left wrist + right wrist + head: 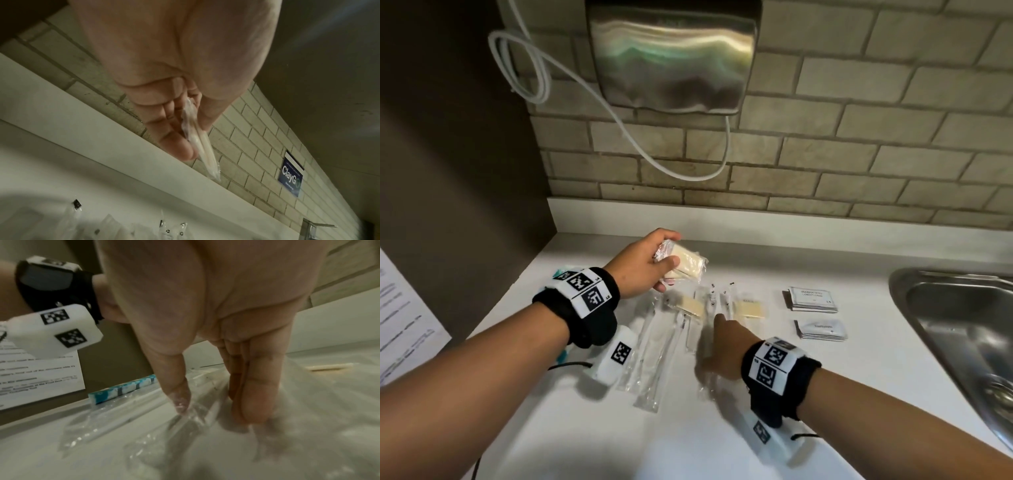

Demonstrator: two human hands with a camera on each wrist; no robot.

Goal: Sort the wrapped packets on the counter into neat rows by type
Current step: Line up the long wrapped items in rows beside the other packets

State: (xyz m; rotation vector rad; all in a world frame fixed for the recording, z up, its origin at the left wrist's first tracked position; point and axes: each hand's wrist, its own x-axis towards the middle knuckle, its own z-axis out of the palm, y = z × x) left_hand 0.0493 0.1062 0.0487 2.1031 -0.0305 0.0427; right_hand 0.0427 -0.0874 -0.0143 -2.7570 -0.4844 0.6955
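Left hand [643, 262] raised above the white bench [825, 394], grip closed on a clear-wrapped pale packet [685, 262], thumb on top, fingers beneath. Right hand [724, 346] low over the long clear packets [654, 346] lying mid-bench; grip loose, straight fingers [255, 386] pressing down on the wrap. Two stacks of white sachets [812, 299] lie further right, near the steel sink [962, 329].

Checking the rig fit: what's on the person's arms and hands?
Bare forearms, no sleeves or gloves. Each wrist wears a black fabric band: left wrist band, right wrist band. Both carry white panels printed with black square fiducial markers. A white marker-tagged camera block hangs beneath each wrist, trailing a thin black cable.
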